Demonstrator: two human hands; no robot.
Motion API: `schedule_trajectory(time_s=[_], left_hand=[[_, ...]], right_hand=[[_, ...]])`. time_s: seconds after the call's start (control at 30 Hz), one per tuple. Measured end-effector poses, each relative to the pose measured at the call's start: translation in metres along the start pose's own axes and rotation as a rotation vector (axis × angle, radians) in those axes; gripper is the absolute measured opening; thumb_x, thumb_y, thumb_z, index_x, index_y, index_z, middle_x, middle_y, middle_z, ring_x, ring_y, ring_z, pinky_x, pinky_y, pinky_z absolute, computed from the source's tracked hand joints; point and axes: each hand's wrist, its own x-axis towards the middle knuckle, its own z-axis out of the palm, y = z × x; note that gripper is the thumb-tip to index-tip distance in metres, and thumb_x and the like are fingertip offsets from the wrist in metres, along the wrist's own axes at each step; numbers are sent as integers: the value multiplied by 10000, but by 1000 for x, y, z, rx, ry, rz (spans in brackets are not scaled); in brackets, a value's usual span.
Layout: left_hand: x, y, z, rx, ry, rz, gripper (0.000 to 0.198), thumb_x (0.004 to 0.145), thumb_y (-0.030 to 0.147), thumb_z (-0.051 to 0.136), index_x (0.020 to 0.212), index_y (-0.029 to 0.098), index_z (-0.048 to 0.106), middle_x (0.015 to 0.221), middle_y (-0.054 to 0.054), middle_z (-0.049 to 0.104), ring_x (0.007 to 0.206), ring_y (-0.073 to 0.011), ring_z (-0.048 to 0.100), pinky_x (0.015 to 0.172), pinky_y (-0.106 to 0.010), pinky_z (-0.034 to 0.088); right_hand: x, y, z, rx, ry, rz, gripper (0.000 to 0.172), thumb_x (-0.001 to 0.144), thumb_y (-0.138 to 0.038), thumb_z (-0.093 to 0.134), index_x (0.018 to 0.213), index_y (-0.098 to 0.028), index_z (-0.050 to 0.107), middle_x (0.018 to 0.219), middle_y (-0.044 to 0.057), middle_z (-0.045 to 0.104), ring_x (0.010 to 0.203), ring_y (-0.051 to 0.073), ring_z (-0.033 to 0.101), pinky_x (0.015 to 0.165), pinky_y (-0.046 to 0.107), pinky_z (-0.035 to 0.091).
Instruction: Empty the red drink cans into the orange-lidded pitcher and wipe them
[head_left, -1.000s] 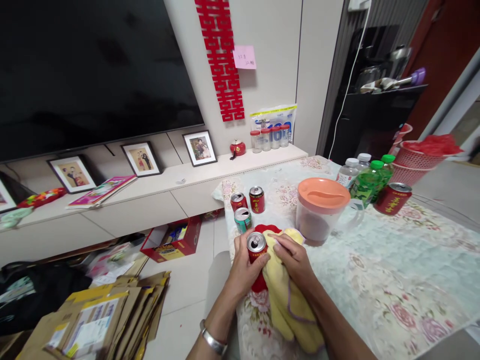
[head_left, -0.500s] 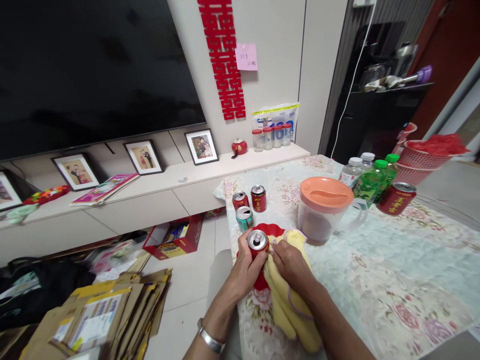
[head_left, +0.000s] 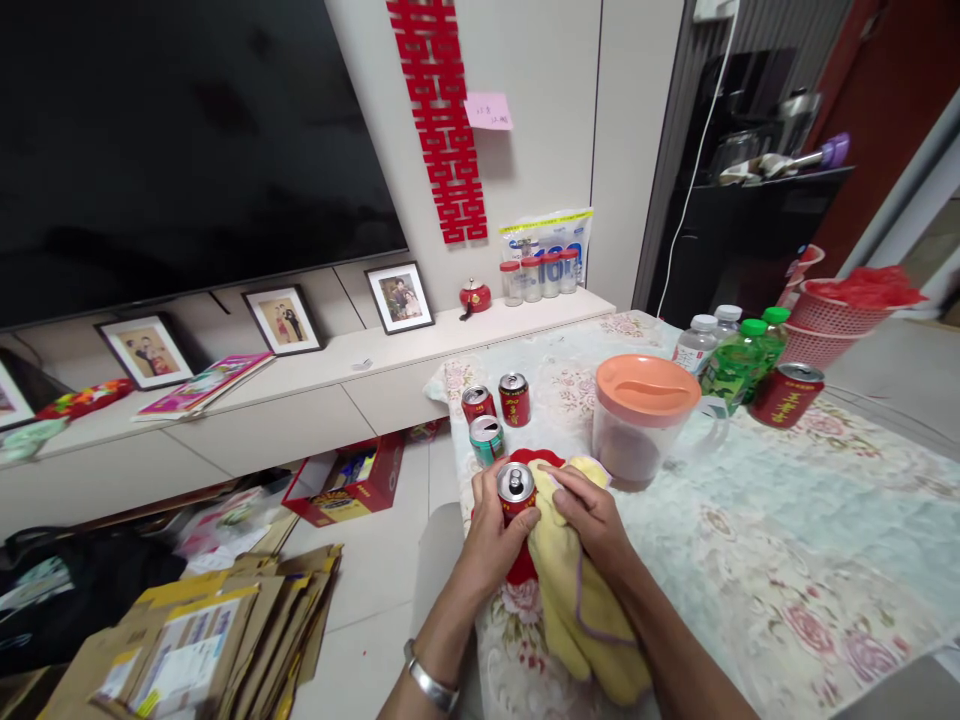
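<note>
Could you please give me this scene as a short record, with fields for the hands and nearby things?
Left hand: around a red can, opened top facing up
Right hand: gripping a yellow cloth beside that can
Cans just beyond: two red ones, one green can
Container: clear pitcher with orange lid
Bottles: four, two green-capped, two white-capped
Surface: floral tablecloth

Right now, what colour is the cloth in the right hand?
The cloth is yellow, edged in purple, clearest in the head view.
</note>
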Motion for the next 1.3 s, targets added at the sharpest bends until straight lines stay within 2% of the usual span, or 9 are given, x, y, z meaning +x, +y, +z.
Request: schedule_trajectory(time_s=[0.17, 0.4, 0.53, 0.67, 0.8, 1.0, 1.17, 1.23, 1.3], left_hand=[[-2, 1, 3, -41, -63, -48, 736, 863, 421, 651, 1452, 199, 269, 1511, -193, 404, 1476, -351, 416, 1264, -554, 284], [-4, 8, -3, -35, -136, -101, 748, 888, 367, 602, 1471, 187, 170, 1575, -230, 374, 1499, -342, 416, 1284, -551, 259], [-5, 8, -6, -14, -153, -68, 740, 903, 393, 592, 1487, 182, 190, 1584, -226, 386, 1491, -342, 432, 1272, -547, 283], [-3, 7, -7, -8, -94, -77, 676, 848, 338, 628, 1423, 172, 313, 1472, -199, 521, 1383, -340, 528, 1207, -546, 356], [-2, 5, -5, -9, -51, -69, 677, 786, 310, 673, 1384, 178, 384, 1408, -180, 578, 1326, -349, 566, 1155, -538, 402], [-1, 1, 1, 33, 31, -27, 739, 767, 330, 674, 1435, 147, 416, 1433, -189, 514, 1414, -363, 482, 1227, -549, 324], [-1, 2, 7, 69, 45, -33, 742, 790, 372, 647, 1430, 92, 397, 1390, -213, 485, 1407, -370, 458, 1235, -563, 314], [-2, 3, 8, 78, 29, -35, 725, 806, 376, 631, 1422, 91, 374, 1417, -228, 465, 1426, -371, 443, 1240, -565, 307], [-4, 5, 8, 62, -13, -52, 747, 826, 386, 626, 1441, 99, 313, 1462, -244, 450, 1452, -366, 438, 1244, -562, 307]], right_hand=[[-2, 4, 7, -47, 7, -45, 382, 1032, -320, 523, 1331, -178, 712, 1158, 126, 768, 1077, 237, 723, 938, 368, 579], [-4, 11, 14, -239, -48, -32, 328, 1008, -221, 468, 1108, -155, 774, 844, 90, 691, 814, 220, 667, 778, 347, 540], [-7, 17, 18, -371, -119, 23, 348, 963, -182, 443, 1017, -115, 781, 801, 120, 668, 739, 240, 633, 703, 354, 494], [-9, 24, 23, -437, -163, 85, 358, 933, -173, 447, 1041, -72, 773, 806, 149, 680, 674, 231, 608, 659, 343, 458], [-8, 22, 21, -409, -161, 123, 368, 909, -164, 457, 1087, -75, 766, 850, 156, 704, 755, 250, 642, 724, 359, 483], [-2, 6, 6, -207, -102, 109, 315, 977, -265, 480, 962, -156, 776, 849, 89, 723, 815, 224, 679, 776, 341, 534], [1, 2, 3, -76, -35, 85, 357, 1014, -339, 505, 1224, -165, 735, 1134, 113, 772, 1062, 240, 716, 928, 359, 565], [1, 4, 5, -75, -24, 73, 386, 1020, -346, 500, 1284, -163, 715, 1142, 119, 771, 1068, 243, 716, 933, 367, 564], [0, 6, 7, -99, -34, 61, 379, 1022, -332, 485, 1249, -159, 734, 1046, 111, 769, 990, 236, 718, 902, 365, 562]])
